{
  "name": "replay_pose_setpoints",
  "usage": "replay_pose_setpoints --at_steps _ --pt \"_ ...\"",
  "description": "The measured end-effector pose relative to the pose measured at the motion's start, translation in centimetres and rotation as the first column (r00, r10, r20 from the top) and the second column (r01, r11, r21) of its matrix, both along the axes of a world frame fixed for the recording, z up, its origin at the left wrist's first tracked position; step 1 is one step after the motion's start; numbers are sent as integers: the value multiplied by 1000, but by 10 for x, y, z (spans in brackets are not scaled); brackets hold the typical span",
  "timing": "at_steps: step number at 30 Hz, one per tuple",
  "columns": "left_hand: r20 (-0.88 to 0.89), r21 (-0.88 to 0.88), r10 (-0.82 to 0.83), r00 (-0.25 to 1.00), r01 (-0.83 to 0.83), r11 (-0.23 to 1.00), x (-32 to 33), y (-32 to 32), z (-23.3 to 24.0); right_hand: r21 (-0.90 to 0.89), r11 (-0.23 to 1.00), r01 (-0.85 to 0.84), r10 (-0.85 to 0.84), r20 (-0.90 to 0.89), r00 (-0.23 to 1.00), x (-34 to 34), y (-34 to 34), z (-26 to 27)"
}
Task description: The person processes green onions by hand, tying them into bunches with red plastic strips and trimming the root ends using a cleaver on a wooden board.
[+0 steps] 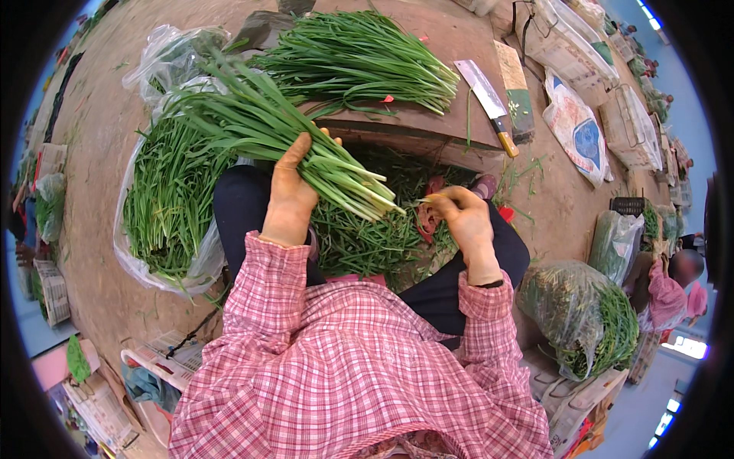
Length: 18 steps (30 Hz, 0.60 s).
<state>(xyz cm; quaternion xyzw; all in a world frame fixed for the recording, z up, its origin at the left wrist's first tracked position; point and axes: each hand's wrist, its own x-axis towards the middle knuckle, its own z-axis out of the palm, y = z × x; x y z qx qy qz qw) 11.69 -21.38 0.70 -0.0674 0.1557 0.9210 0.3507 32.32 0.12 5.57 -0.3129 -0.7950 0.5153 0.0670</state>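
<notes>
A bunch of Chinese chives (pixel 338 178) is gripped by my left hand (pixel 291 189), with its pale cut ends towards the right and its leaves towards the upper left. My right hand (pixel 461 221) is off to the right of those ends, thumb and forefinger pinched together on what looks like a thin pale scrap. Behind the bunch, a larger pile of chives (pixel 367 60) lies on a low board (pixel 413 129). A cleaver (pixel 484 94) with a wood-and-black handle rests at the board's right end. Loose trimmings (pixel 367 246) cover the ground between my legs.
An open plastic bag of chives (pixel 172 201) stands at my left. At the right are a white sack (pixel 576 129), crates lined with plastic (pixel 573 57) and a full bag of greens (pixel 579 321). A person in a checked top (pixel 665 292) is at the far right.
</notes>
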Motion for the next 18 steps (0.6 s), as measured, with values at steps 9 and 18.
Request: replay_pose_setpoints --at_steps 9,18 --pt "-148 -40 -86 985 81 996 12 14 2 680 695 -236 498 -217 840 -52 -30 7" --pt "-173 -35 -72 982 67 997 16 15 0 719 588 -371 498 39 866 -59 -44 12"
